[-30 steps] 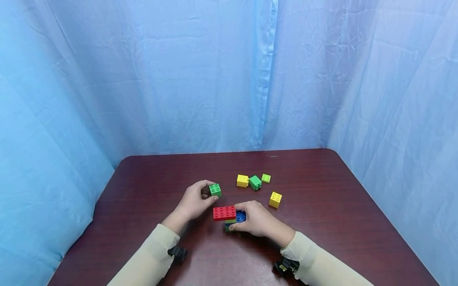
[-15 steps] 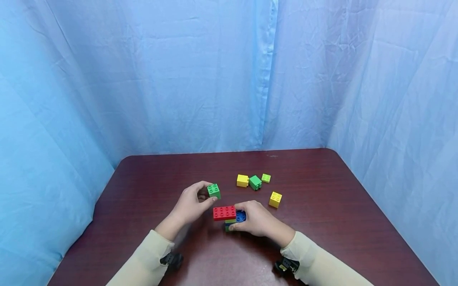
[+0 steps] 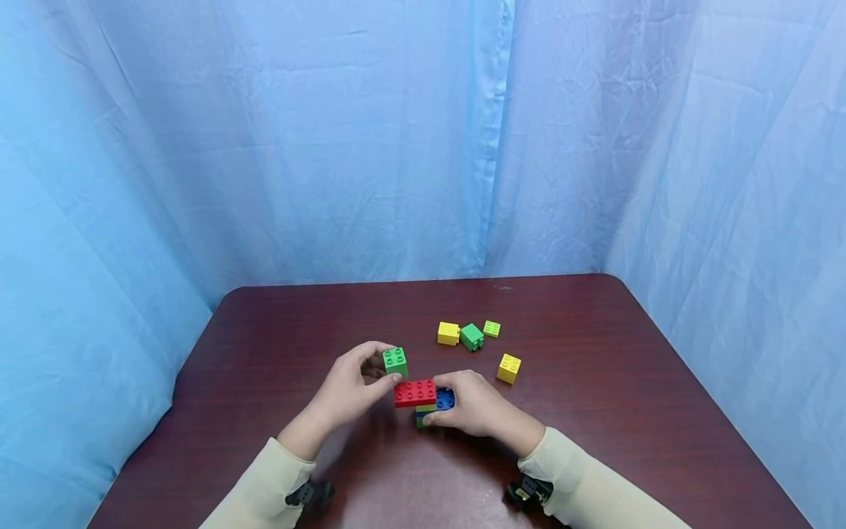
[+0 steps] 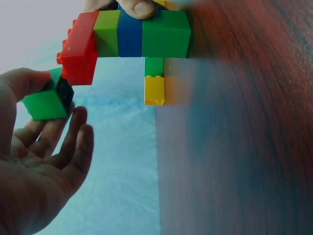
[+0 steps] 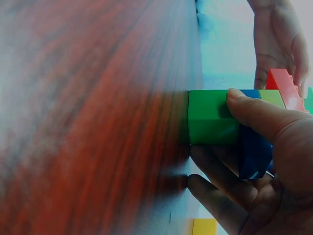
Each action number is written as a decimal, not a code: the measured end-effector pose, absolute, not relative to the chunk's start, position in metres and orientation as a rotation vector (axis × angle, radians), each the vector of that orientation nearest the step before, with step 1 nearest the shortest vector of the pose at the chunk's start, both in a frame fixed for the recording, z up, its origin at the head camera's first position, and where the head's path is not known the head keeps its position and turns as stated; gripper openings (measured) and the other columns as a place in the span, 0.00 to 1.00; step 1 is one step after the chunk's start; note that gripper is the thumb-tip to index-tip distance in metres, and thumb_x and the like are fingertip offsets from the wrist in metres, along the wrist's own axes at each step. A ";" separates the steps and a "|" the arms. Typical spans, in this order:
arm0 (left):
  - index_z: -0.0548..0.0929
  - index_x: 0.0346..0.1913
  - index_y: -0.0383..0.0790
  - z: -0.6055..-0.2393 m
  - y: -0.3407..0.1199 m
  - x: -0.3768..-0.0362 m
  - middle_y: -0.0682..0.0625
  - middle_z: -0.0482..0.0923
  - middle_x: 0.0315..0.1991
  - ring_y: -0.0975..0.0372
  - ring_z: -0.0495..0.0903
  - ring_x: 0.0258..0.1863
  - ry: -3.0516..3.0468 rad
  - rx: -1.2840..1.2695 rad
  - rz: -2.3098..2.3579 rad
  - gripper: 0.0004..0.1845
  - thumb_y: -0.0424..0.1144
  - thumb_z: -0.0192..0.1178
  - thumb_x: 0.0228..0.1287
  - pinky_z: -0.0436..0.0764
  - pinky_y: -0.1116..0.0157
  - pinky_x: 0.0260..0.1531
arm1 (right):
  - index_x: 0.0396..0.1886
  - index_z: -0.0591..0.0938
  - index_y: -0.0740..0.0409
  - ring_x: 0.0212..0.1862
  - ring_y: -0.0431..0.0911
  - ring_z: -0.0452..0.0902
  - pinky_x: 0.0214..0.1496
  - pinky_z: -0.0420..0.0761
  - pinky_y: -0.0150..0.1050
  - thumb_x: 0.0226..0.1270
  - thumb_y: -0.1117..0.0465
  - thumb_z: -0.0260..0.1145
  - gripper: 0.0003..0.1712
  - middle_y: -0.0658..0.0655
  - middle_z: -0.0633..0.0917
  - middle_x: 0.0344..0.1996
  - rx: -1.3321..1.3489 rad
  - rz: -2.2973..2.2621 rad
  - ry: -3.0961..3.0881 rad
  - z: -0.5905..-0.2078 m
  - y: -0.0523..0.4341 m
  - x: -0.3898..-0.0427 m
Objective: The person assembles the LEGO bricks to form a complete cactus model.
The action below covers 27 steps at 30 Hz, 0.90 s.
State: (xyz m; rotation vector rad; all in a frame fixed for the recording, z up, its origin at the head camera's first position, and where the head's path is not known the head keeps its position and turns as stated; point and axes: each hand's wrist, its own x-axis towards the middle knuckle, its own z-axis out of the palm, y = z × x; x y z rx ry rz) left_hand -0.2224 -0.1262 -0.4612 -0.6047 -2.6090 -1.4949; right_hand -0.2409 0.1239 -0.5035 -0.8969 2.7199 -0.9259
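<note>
Left hand (image 3: 350, 386) pinches a small green 2x2 brick (image 3: 395, 361) between thumb and fingertips, just above and beside the red brick (image 3: 415, 393) that caps the stack (image 3: 426, 405). Right hand (image 3: 472, 405) grips the stack on the worktop (image 3: 595, 411), thumb on its near side, fingers wrapped round the far side. Stack order, from the left wrist view: green base (image 4: 166, 34), blue (image 4: 129, 34), lime green (image 4: 106, 33), red on top, overhanging to the left.

Step in hand, as I judge it: bringing the green brick in over the red one. Next move would need the brick's underside squared to the red studs, then a straight press while the right hand braces.

All bricks are hard glossy plastic, boxy, round studs on top. Worktop is dark red wood grain, smooth. Loose bricks behind: 2 yellow (image 3: 448, 333) (image 3: 508, 369), 1 green (image 3: 471, 337), 1 flat lime piece (image 3: 491, 329). Blue creased cloth (image 3: 330, 147) all around.
</note>
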 end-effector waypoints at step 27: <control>0.74 0.56 0.51 -0.467 -0.131 -0.203 0.50 0.77 0.45 0.61 0.83 0.41 -2.615 -0.680 -1.812 0.20 0.41 0.66 0.62 0.82 0.65 0.39 | 0.45 0.81 0.40 0.32 0.35 0.76 0.34 0.77 0.33 0.48 0.38 0.75 0.26 0.36 0.81 0.33 -0.877 -0.943 2.703 -0.505 0.124 -0.241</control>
